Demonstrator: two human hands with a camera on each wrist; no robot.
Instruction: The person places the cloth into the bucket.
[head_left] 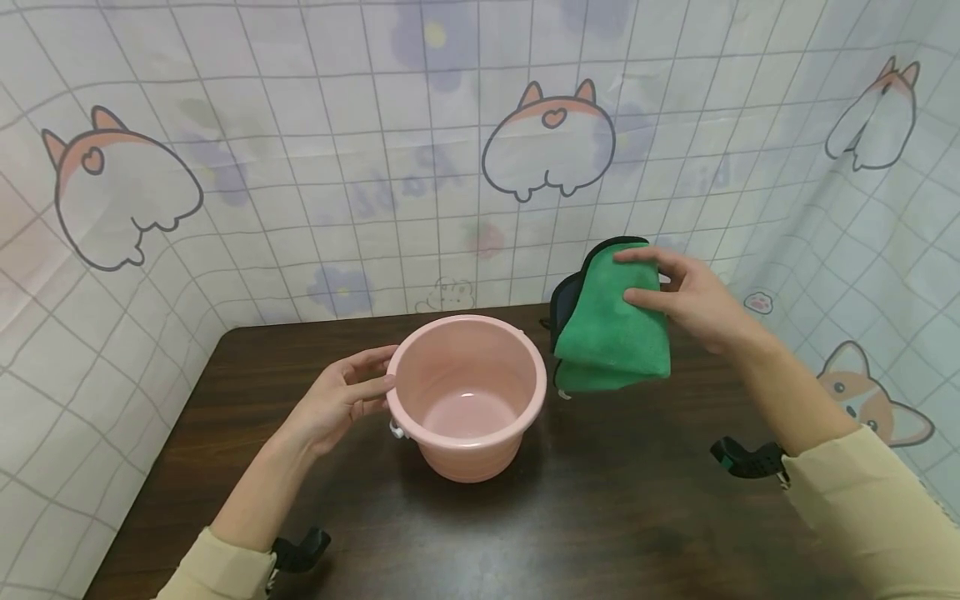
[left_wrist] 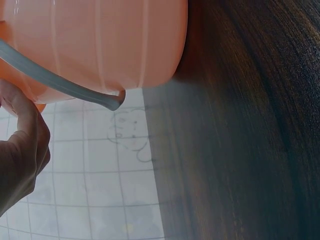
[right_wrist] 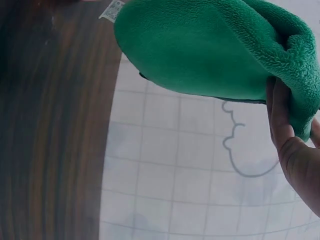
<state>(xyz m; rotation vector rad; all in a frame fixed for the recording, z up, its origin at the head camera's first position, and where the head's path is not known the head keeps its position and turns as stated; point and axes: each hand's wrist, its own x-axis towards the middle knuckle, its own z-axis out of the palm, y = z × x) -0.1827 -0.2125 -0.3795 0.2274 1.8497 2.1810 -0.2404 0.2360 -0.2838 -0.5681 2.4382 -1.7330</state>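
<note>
A pink plastic bucket [head_left: 468, 462] stands upright on the dark wooden table, and its inside looks bare. At the left of its rim, my left hand [head_left: 341, 398] touches the outside with thumb and fingertips, the fingers only loosely bent. The bucket's pale handle [left_wrist: 65, 86] hangs down along its side. To the right of the bucket, my right hand [head_left: 693, 300] pinches a folded green plush towel [head_left: 615, 333] by its upper right part, thumb in front. Black edging and a darker face of the towel show on its left, and a small white tag [right_wrist: 111, 10] hangs from one end.
Behind the table [head_left: 615, 517] hangs a white gridded sheet [head_left: 360, 150] printed with cartoon dogs and flowers, which also runs down both sides. Black wrist mounts [head_left: 300, 550] stick out below each sleeve.
</note>
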